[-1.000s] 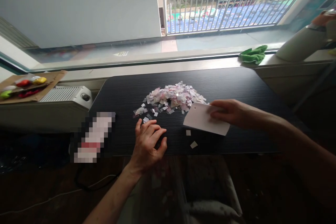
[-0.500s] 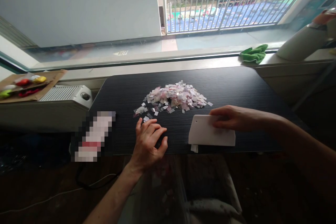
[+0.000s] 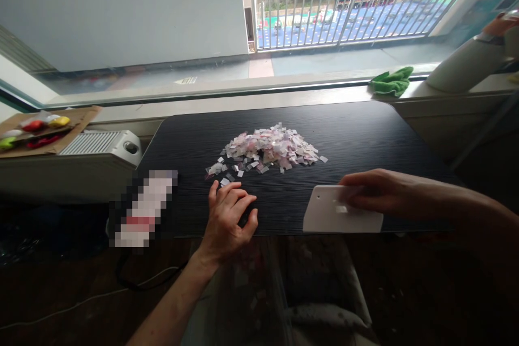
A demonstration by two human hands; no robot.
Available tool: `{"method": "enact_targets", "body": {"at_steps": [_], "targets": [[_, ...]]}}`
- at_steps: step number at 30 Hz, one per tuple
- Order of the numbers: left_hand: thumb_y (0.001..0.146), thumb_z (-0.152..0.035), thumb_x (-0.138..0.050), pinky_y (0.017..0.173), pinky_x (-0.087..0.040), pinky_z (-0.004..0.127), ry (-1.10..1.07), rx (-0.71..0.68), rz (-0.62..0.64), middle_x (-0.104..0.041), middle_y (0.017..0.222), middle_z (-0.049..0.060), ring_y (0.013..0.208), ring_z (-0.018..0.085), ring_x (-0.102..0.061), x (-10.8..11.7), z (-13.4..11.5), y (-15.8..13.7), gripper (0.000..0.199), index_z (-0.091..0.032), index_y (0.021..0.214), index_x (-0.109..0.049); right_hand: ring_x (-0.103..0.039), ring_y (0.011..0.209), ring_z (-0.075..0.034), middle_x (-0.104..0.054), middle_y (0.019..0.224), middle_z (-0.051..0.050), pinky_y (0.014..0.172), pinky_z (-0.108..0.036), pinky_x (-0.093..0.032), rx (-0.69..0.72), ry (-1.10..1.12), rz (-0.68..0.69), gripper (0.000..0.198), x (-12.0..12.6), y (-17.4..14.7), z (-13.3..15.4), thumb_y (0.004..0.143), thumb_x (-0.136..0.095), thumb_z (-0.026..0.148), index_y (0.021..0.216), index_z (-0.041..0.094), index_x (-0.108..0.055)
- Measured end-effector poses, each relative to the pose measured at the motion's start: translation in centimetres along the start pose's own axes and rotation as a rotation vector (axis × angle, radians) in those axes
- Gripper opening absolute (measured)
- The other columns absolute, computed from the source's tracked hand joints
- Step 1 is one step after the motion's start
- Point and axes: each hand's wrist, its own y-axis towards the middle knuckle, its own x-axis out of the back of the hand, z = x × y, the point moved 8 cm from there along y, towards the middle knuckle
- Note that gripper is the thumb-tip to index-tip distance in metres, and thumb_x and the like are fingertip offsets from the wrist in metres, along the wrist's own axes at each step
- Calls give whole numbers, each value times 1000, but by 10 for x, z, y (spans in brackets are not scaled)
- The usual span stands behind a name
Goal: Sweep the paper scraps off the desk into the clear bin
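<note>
My right hand (image 3: 375,189) grips a white flat plastic scraper (image 3: 324,208) by its upper edge, near the front right of the table. A small pale square piece (image 3: 341,209) shows against the scraper's face. My left hand (image 3: 233,208) rests near the table's front edge with fingers bent and apart, and nothing shows in it. Just beyond the left fingers lies a heap of small white and pinkish film squares (image 3: 275,146). A few loose squares (image 3: 225,181) are scattered by the left fingertips.
The dark wood-grain table (image 3: 344,130) stands against a window sill. On the sill lie a green cloth (image 3: 391,82) and a leaning white container (image 3: 462,65). A blurred-out item (image 3: 152,205) is at the table's left edge. Cardboard with colourful things (image 3: 77,119) sits farther left.
My right hand and the scraper have moved right and slightly toward me. The small piece that was below the scraper's edge is no longer there. My left hand has hardly moved.
</note>
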Motion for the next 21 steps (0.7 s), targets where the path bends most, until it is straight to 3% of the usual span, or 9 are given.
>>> {"method": "enact_targets", "body": {"at_steps": [6, 10, 12, 17, 21], "targets": [[86, -19, -58, 113, -26, 60, -8, 1, 7, -67, 90, 5, 109, 27, -59, 0, 0, 0, 14, -19, 97, -66, -67, 66, -20, -76, 77, -3, 56, -28, -50, 2, 46, -52, 25, -1, 2, -6, 83, -58, 41, 90, 21, -69], [86, -19, -58, 113, -26, 60, -18, 3, -5, -67, 90, 5, 110, 27, -59, 0, 1, 0, 14, -19, 97, -66, -69, 70, -22, -77, 83, -5, 64, -32, -51, 21, -1, -417, 27, 18, 10, -1, 86, -53, 39, 99, 21, -68], [86, -19, -58, 113, -26, 60, -19, 7, -10, -67, 90, 5, 110, 27, -59, 0, 2, -1, 13, -19, 97, -66, -68, 69, -21, -77, 81, -4, 65, -32, -49, 42, -118, -525, 25, 23, 14, 7, 86, -52, 37, 100, 23, -68], [86, -20, -57, 113, -26, 59, -26, 22, -4, -67, 90, 4, 110, 26, -59, -1, 2, -1, 14, -20, 97, -66, -66, 64, -21, -76, 82, -4, 59, -31, -42, 78, -306, -545, 25, 18, 24, 22, 89, -48, 35, 100, 25, -68], [86, -20, -57, 113, -26, 59, -32, 35, -11, -67, 90, 4, 110, 26, -59, 0, 2, -1, 14, -21, 97, -66, -62, 58, -19, -74, 77, -4, 57, -30, -40, 73, -312, -508, 25, 11, 27, 24, 89, -47, 35, 99, 24, -67]]}}
